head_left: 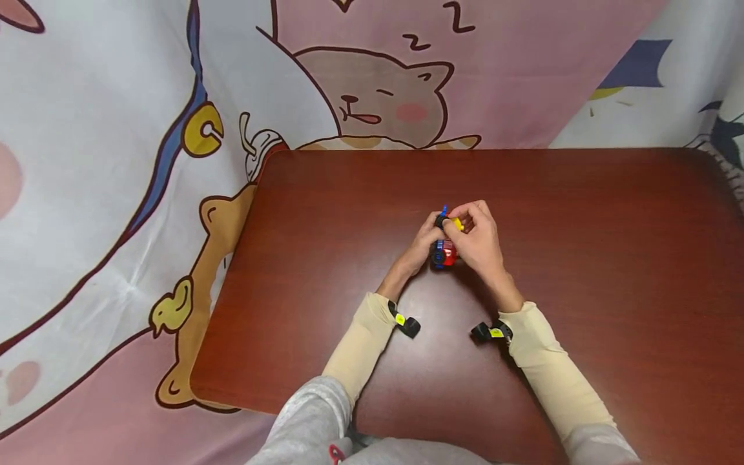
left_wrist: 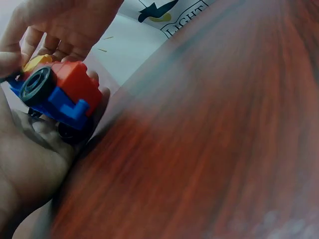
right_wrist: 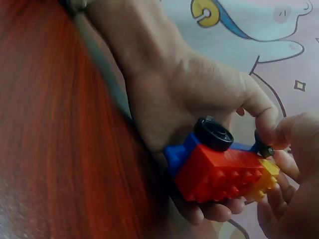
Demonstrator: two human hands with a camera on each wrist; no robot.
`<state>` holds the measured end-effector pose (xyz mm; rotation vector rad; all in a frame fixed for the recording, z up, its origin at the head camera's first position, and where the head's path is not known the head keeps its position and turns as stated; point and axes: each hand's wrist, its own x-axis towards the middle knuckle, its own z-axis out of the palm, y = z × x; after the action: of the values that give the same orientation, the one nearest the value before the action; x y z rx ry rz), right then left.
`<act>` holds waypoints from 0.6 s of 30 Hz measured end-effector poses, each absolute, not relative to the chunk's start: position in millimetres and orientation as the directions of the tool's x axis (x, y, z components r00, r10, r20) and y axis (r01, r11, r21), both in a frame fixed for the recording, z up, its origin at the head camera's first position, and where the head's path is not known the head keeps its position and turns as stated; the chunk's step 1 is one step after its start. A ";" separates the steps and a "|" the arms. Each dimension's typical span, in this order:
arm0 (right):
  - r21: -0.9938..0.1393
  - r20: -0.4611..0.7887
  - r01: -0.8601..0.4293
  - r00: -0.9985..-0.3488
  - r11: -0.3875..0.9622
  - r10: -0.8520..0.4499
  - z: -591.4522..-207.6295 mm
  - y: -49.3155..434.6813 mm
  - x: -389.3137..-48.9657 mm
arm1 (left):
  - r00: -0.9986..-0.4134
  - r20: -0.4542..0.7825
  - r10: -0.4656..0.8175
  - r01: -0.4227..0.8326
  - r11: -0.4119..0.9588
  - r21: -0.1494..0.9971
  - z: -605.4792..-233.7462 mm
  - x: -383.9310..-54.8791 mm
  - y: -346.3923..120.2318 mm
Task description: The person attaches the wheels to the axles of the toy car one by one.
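Note:
A small toy car (head_left: 446, 253) of building blocks is between the two hands over the table. It has a blue base (left_wrist: 62, 105), a red studded brick (right_wrist: 214, 172), a yellow brick (right_wrist: 265, 178) at one end and black wheels (left_wrist: 37, 85). My left hand (head_left: 420, 248) grips the car from the left, its fingers curled beneath it, as the right wrist view shows. At the car's yellow end, my right hand (head_left: 481, 240) pinches with thumb and fingers, the thumb by a small black wheel (right_wrist: 264, 145). The right fingers partly hide that end.
The brown wooden table (head_left: 325, 258) lies under both forearms. A patterned cloth (head_left: 372, 84) with cartoon animals hangs behind it and along its left side. Black wrist cameras (head_left: 409, 326) are strapped to both wrists.

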<state>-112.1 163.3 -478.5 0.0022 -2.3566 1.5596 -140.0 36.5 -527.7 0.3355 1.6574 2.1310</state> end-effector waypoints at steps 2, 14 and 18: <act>-0.898 0.268 -0.180 -0.947 0.401 0.177 -479.7 161.5 -110.3 | -0.869 -0.052 0.491 -0.173 -0.204 0.964 -528.3 -137.9 36.6; -0.945 0.212 -0.144 -0.954 0.293 0.214 -495.0 156.4 -104.0 | -0.900 -0.119 0.419 -0.164 -0.074 0.984 -531.4 -126.6 35.5; -0.947 0.255 -0.205 -0.947 0.247 0.194 -475.1 155.0 -103.5 | -0.915 -0.116 0.386 -0.151 -0.062 0.987 -525.7 -136.2 40.9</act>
<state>-103.5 155.0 -475.1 0.0096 -2.2039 1.7510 -136.2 40.9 -525.7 0.2508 1.8576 2.0372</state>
